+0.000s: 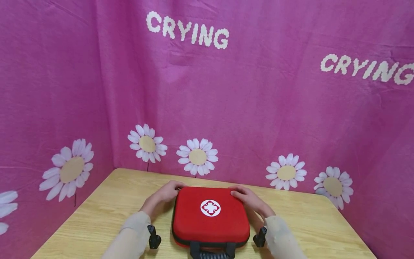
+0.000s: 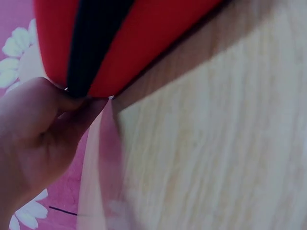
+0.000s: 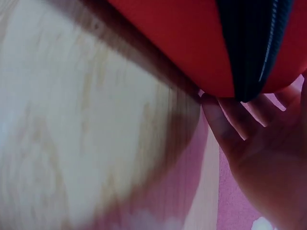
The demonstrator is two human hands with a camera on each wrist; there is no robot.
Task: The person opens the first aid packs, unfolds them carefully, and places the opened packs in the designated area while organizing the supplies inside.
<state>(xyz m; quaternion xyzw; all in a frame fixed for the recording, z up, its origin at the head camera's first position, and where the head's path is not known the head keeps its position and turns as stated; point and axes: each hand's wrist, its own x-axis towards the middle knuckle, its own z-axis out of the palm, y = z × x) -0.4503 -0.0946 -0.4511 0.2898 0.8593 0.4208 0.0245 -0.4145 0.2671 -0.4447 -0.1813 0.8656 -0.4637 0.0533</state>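
Left hand (image 1: 166, 191) and right hand (image 1: 248, 198), both with grips on far corners of the red case (image 1: 210, 227)

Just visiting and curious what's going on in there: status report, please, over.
Left hand and right hand holding the red case by its far corners. Looks closed, handle on the near side. Nothing visible in the way.
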